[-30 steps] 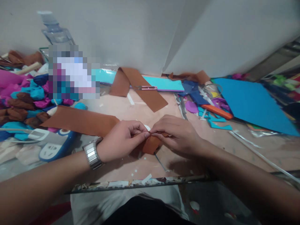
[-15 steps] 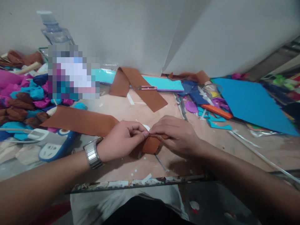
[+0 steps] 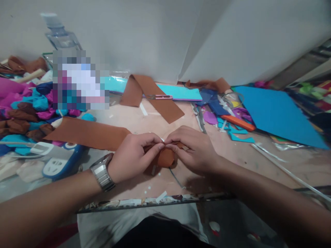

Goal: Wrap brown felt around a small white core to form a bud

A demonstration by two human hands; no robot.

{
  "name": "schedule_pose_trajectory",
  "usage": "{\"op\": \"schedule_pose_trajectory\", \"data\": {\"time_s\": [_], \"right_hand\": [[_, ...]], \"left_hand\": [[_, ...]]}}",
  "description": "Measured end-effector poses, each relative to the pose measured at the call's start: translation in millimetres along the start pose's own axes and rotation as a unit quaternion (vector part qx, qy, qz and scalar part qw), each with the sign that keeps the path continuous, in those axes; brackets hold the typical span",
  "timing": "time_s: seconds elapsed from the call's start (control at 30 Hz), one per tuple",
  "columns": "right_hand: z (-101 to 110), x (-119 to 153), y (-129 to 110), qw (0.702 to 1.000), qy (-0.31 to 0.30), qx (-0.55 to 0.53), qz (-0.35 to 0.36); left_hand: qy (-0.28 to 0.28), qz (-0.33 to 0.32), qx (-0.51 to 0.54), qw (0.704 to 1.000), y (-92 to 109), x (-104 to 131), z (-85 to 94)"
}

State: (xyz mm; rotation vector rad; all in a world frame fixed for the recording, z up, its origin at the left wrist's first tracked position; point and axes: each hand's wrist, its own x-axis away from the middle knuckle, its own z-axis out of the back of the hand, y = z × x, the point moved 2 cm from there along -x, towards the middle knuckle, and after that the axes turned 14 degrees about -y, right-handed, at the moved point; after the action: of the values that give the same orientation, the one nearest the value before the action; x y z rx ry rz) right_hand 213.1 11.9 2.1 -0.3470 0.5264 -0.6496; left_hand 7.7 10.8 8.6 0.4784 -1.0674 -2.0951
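My left hand (image 3: 141, 153) and my right hand (image 3: 195, 148) meet fingertip to fingertip above the table (image 3: 222, 175), both pinching the brown strip (image 3: 95, 134). The long part of this strip runs left from beneath my left hand. Its end piece (image 3: 165, 158) hangs folded below my fingertips, and a little brown material shows between the fingers of my right hand. A small white bit peeks out just above the pinch; what it is stays hidden. A metal watch is on my left wrist.
Behind my hands lie another folded brown strip (image 3: 165, 106) and pink-handled snips (image 3: 159, 97). On the right are an orange cutter (image 3: 238, 123) and blue sheets (image 3: 279, 113). Crumpled coloured bundles (image 3: 26, 106), a power socket (image 3: 57, 158) and a bottle (image 3: 62, 34) stand left.
My right-hand fingers have shifted slightly, with the thumb now showing at the pinch. The brown end piece has tilted and less of the white bit shows.
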Motion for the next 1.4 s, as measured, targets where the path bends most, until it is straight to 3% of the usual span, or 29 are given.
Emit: {"op": "schedule_pose_trajectory", "data": {"time_s": [0.17,0.43,0.97,1.4], "right_hand": [[0.5,-1.1,-1.1,1.000,-0.006,-0.001,-0.011],[1.8,-1.7,-4.2,1.000,-0.008,0.008,0.018],[1.0,-2.4,-5.5,1.000,-0.026,-0.012,-0.008],[1.2,-4.8,-1.7,0.999,-0.016,0.007,0.036]], "left_hand": [[0.015,0.000,-0.051,0.999,1.8,1.3,0.5],[0.003,0.006,-0.043,0.999,1.3,-0.3,0.1],[0.015,0.009,-0.131,0.991,-0.7,1.1,-2.0],[-0.048,0.042,0.089,0.994,-6.3,-6.3,3.1]]}}
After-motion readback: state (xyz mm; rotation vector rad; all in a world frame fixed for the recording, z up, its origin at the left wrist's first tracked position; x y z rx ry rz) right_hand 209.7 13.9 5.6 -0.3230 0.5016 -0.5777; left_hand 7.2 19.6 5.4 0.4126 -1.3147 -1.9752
